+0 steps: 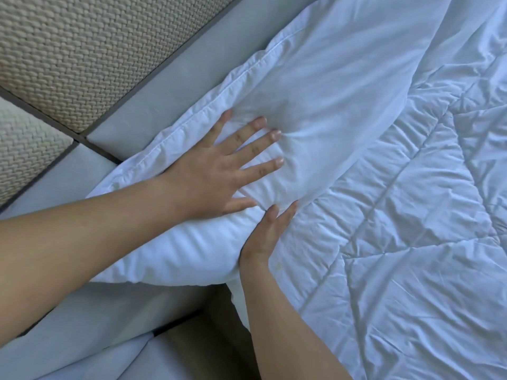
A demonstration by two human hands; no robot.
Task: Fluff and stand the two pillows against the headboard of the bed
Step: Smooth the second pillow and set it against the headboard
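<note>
Pressing down into the soft white cotton-cased pillow (274, 127), the left hand (208, 174) lies flat on its face with fingers (258, 149) spread wide, gripping nothing, the fabric dimpling and creasing around the fingertips. The right hand (263, 237) sits at the pillow's near lower edge, its fingers held loosely together and tucked against the plump side; whether they pinch any fabric I cannot tell. This looks like the fluffing step. The pillow lies slanted along the padded grey smooth-upholstered headboard (175, 86), its piped seam touching the panel, not yet upright. A second pillow cannot be picked out here. Above the headboard runs a beige woven, rope-textured wall panel (82, 56). To the right spreads a white quilted duvet (411, 242), stitched in diamonds and heavily rumpled. Next, the pillow probably needs squeezing from both ends, then tipping up on its long edge against the headboard.
</note>
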